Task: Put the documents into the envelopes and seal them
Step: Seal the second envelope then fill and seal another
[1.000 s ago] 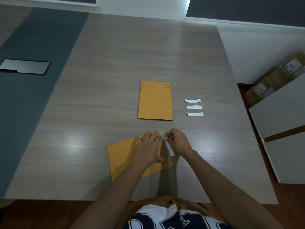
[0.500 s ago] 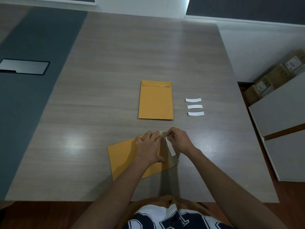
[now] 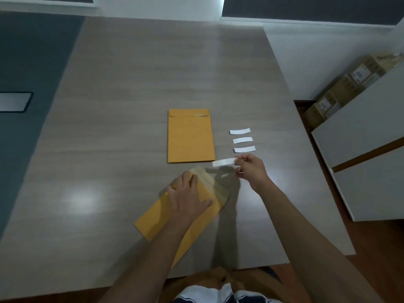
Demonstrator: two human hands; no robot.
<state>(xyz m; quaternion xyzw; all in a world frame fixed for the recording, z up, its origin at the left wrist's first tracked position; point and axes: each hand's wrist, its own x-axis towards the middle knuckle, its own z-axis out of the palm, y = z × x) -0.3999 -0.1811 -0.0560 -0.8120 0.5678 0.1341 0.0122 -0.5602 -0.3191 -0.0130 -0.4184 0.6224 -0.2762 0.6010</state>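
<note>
The wooden surface [image 3: 131, 84] is carrying everything. A second envelope [image 3: 190, 136] is lying closed beyond the fingers. The near envelope [image 3: 185, 217], flap open, is being pressed flat under the left hand [image 3: 188, 200], its fingers straight. A white strip [image 3: 224, 162] is being pinched by the right hand [image 3: 251, 171]; three strips [image 3: 242, 140] are lying just beyond it. Neither envelope's contents can be told.

Wooden table [image 3: 131, 84] with envelopes [image 3: 190, 136], paper strips [image 3: 242, 140].

Far envelope [image 3: 191, 136] and strips [image 3: 242, 140] crowd mid-table [image 3: 131, 84].

Dim, soft overhead glare on table [image 3: 83, 200] (edges bowed, slightly blurred).
</note>
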